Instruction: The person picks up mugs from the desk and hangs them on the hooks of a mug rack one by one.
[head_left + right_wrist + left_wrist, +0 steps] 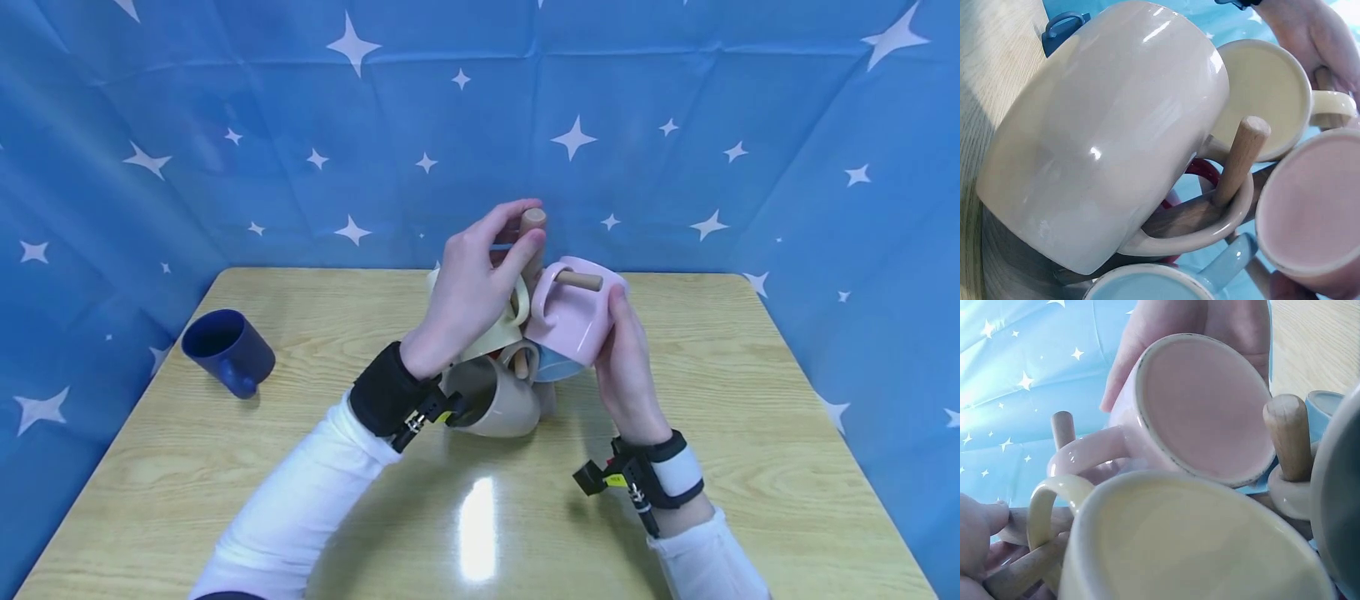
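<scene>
The left hand (472,279) pinches the top of a wooden mug tree (533,218) between thumb and fingers. On the right, the right hand (626,375) grips a pink mug (573,329) by its body, fingers along its far side. A peg of the tree passes through the pink mug's handle. Below the left hand a pale yellow mug (1266,94) hangs by its handle. A greige mug (513,406) hangs tilted at the front, its handle round another peg. Beneath the pink mug is a light blue mug (557,365), mostly hidden.
A dark blue mug (232,350) stands apart at the left of the wooden table (750,467). Behind the greige mug a red handle (1205,167) shows in the right wrist view. A blue star-patterned cloth (480,125) surrounds the table's back and sides.
</scene>
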Tool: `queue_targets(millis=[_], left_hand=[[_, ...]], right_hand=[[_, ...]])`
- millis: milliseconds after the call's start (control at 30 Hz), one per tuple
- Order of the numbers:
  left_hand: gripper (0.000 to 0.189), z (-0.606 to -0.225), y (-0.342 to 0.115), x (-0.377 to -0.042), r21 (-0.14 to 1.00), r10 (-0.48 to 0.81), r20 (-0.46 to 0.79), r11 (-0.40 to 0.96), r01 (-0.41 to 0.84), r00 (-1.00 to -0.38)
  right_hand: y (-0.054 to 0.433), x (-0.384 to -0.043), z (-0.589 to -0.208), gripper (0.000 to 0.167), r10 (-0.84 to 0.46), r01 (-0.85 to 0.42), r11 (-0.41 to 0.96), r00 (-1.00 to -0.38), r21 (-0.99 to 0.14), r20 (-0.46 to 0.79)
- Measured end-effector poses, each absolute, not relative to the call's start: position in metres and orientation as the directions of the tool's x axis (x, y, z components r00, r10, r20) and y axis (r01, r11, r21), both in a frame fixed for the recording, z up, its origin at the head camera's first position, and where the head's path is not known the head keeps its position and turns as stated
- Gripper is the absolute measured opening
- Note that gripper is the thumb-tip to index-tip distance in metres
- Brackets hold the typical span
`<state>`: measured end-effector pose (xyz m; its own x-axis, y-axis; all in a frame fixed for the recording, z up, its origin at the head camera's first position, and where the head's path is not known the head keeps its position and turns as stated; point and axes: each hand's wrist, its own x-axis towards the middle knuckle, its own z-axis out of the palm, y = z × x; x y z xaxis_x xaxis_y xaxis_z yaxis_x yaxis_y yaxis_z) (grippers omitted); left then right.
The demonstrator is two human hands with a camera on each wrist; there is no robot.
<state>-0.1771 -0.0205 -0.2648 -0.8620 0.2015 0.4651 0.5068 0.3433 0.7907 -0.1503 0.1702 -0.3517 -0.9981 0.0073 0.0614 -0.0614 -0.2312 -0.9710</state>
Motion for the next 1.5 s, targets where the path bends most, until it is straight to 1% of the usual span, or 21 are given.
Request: queue_targets(millis=[100,200,333,433,567,700,867,1000,1067,1167,1267,1400,1500], left_hand=[[0.04,-0.267,-0.024,-0.175,0.807,0.202,0.438,0.341,0.482,-0.876],[0.039,-0.27,-0.027,-0.173,0.812,0.185,0.44,0.336,0.478,-0.879],[0.036,-0.271,-0.033,-0.169,0.791,0.139,0.505,0.318,0.522,-0.852],[0.034,-0.271,-0.039,-0.165,0.77,0.11,0.553,0.31,0.557,-0.826],[0.033,-0.271,-0.049,-0.158,0.758,0.08,0.575,0.321,0.567,-0.814],[0.031,-0.274,-0.058,-0.151,0.754,0.038,0.594,0.322,0.573,-0.803],[0.028,-0.282,-0.064,-0.143,0.758,-0.027,0.615,0.297,0.582,-0.788],[0.028,-0.291,-0.065,-0.139,0.77,-0.065,0.607,0.295,0.566,-0.792],[0.028,-0.294,-0.065,-0.138,0.779,-0.079,0.597,0.294,0.553,-0.799],[0.028,-0.298,-0.063,-0.137,0.785,-0.095,0.593,0.289,0.548,-0.799],[0.028,-0.301,-0.061,-0.138,0.77,-0.103,0.613,0.3,0.564,-0.783],[0.027,-0.306,-0.057,-0.139,0.731,-0.108,0.654,0.346,0.588,-0.749],[0.025,-0.308,-0.053,-0.139,0.716,-0.118,0.674,0.352,0.604,-0.73]], right_hand=[[0.171,-0.151,-0.353,0.05,0.015,-0.076,-0.231,-0.997,-0.97,0.074],[0.172,-0.151,-0.354,0.048,0.026,-0.082,-0.213,-0.997,-0.974,0.078],[0.176,-0.149,-0.352,0.05,0.059,-0.088,-0.185,-0.995,-0.979,0.079],[0.179,-0.149,-0.347,0.056,0.096,-0.086,-0.173,-0.993,-0.981,0.07],[0.185,-0.15,-0.338,0.061,0.159,-0.108,-0.183,-0.984,-0.977,0.079],[0.189,-0.149,-0.329,0.055,0.243,-0.187,-0.186,-0.96,-0.965,0.139],[0.191,-0.145,-0.319,0.043,0.312,-0.363,-0.1,-0.896,-0.926,0.317],[0.189,-0.14,-0.314,0.037,0.302,-0.499,-0.007,-0.827,-0.866,0.474],[0.186,-0.139,-0.313,0.036,0.278,-0.548,0.058,-0.794,-0.835,0.54],[0.18,-0.139,-0.311,0.036,0.231,-0.582,0.172,-0.76,-0.795,0.607],[0.174,-0.14,-0.309,0.034,0.184,-0.595,0.299,-0.731,-0.746,0.657],[0.168,-0.143,-0.307,0.028,0.159,-0.626,0.397,-0.673,-0.671,0.723],[0.167,-0.144,-0.308,0.025,0.154,-0.641,0.448,-0.632,-0.623,0.76]])
